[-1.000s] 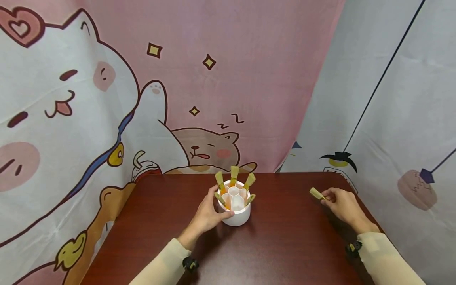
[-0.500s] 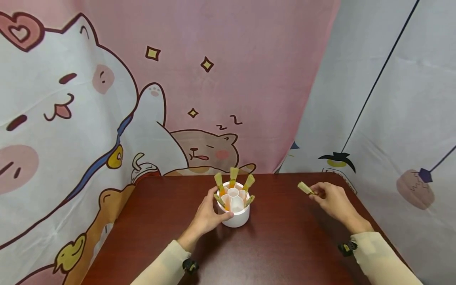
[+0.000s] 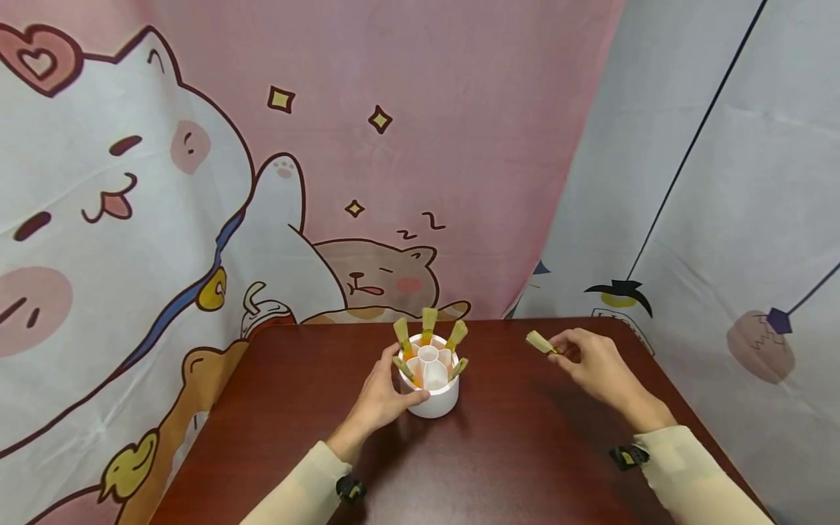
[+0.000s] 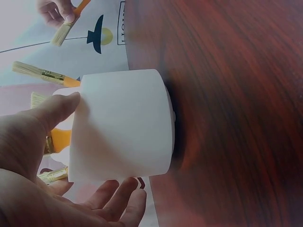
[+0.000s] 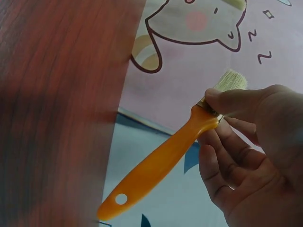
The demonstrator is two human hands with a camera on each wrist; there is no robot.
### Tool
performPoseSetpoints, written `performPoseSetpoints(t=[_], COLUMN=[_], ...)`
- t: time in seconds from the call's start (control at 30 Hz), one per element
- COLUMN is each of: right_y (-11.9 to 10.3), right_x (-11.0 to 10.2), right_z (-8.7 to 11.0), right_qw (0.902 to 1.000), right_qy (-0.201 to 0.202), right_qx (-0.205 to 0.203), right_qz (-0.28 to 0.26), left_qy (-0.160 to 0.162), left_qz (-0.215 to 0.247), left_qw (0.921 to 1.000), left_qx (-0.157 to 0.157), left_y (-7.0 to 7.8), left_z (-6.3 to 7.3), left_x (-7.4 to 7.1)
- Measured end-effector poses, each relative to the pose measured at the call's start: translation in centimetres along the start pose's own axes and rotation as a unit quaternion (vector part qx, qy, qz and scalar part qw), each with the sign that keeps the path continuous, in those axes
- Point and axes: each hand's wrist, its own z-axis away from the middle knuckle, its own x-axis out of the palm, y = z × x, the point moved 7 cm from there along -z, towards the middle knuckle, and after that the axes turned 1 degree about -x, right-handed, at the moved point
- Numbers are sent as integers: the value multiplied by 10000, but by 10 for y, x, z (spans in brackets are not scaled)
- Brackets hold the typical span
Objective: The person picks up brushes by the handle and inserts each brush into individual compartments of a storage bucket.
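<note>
My left hand (image 3: 380,397) grips a round white pen-holder-like caddy (image 3: 434,405) by its side, thumb at the near rim and fingers round the left side. Petal-shaped compartments ring its central tube. Several brushes (image 3: 429,322) with orange handles stand in it, pale bristles up; the front compartment holds none. Right of the caddy, my right hand (image 3: 600,368) pinches another flat paintbrush (image 5: 156,163) near its metal ferrule. In the right wrist view its orange handle with a hanging hole points down and left, bristles up beyond the thumb.
The caddy stands on a dark reddish-brown table (image 3: 525,452). Behind and beside the table hang cloth backdrops (image 3: 485,146) with cartoon animals. A dark device is strapped on each wrist over cream sleeves (image 3: 689,467).
My right hand has moved left toward the caddy, carrying the paintbrush with it. The left hand keeps its grip, and the caddy stays in place.
</note>
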Motion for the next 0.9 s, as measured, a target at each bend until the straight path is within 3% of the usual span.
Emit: performPoseSetpoints(t=[0.9], right_y=[-50], right_x=[8], right_z=[0], right_qw=[9987], right_qy=[73], right_qx=[-453], right_qz=[-224], left_qy=[-19], left_qz=[18], left_qw=[10000], left_qx=[-47], left_y=[-3], left_z=[-1], left_x=[1])
